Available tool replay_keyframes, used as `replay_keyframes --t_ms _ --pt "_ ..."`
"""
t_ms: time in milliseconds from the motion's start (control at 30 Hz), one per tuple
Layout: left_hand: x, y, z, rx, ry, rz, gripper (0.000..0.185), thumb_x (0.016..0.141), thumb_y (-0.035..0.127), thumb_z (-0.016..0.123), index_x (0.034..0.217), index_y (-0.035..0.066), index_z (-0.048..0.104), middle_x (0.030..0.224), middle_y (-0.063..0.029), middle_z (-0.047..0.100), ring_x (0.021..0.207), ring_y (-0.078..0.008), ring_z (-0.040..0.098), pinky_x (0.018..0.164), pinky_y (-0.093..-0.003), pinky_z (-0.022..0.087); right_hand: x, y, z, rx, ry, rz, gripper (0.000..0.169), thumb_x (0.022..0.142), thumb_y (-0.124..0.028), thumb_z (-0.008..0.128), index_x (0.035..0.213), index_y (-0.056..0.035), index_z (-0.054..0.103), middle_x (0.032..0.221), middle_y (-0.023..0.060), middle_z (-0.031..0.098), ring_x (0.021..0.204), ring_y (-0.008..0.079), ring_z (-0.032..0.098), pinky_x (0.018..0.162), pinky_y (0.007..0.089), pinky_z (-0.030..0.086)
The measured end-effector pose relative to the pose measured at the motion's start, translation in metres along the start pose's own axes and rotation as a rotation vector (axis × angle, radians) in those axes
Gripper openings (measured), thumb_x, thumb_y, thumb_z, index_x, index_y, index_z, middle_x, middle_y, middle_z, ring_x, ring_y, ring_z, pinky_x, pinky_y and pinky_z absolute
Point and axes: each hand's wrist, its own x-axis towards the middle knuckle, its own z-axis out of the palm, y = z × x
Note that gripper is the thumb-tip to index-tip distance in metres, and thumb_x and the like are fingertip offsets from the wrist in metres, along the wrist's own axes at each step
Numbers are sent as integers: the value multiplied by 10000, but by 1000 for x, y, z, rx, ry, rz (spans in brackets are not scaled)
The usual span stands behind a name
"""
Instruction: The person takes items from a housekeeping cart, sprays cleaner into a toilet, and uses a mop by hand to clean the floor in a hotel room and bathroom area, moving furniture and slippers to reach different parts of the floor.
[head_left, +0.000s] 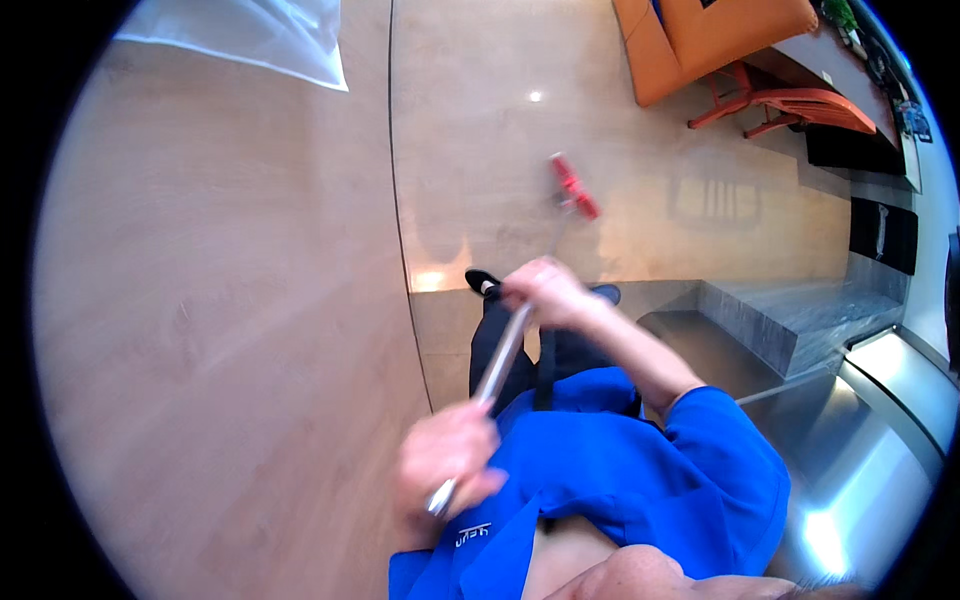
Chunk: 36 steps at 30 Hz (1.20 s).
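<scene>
A long metal pole slants across my body, held in both hands. My left hand is closed around it near its upper end, the tip poking out below the fist. Farther down the shaft, my right hand grips it in front of my thighs. Beyond my feet, the red head of a floor mop rests on the light floor. Both hands and the mop head are blurred, so the exact kind of head cannot be told.
An orange upholstered seat and an orange-red wooden chair stand at the upper right by a desk. A grey marble-look block lies right. White sheer fabric hangs upper left, beside a wood-toned surface.
</scene>
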Motion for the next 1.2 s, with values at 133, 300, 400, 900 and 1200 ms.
replay_keyframes --t_ms 133,300,400,900,1200 --pt "-3 -117 91 -109 -154 33 278 777 12 744 642 28 502 663 -91 503 667 -260 540 700 -391 448 -92 144 11 -255 149 208 161 633 -117 700 786 -129 653 771 98 602 841 318 601 757 429 479" --pt "-55 -115 78 -45 -178 37 279 793 -3 729 621 24 510 656 -84 504 659 -241 540 743 -389 460 -97 123 67 -241 293 231 154 729 -114 634 869 -121 697 857 111 609 916 323 579 826 434 459" --pt "-123 -79 17 71 -115 -51 237 759 -23 699 596 14 531 685 -85 601 715 -229 623 890 -435 481 -62 57 133 -218 121 249 275 637 -209 759 902 -177 694 900 73 632 959 285 614 856 417 481" --pt "-321 -3 -132 -6 295 65 398 902 131 593 576 78 371 540 -18 421 529 -165 442 713 -415 450 -210 -123 353 -283 -298 887 567 815 -555 593 1063 -60 715 1175 151 660 1060 301 643 880 426 529" --pt "-309 1 -114 -51 74 147 371 964 152 512 623 106 375 558 14 366 562 -129 372 711 -373 406 -282 -113 434 115 -99 695 353 863 -295 509 843 4 695 893 237 690 871 395 672 772 489 530"
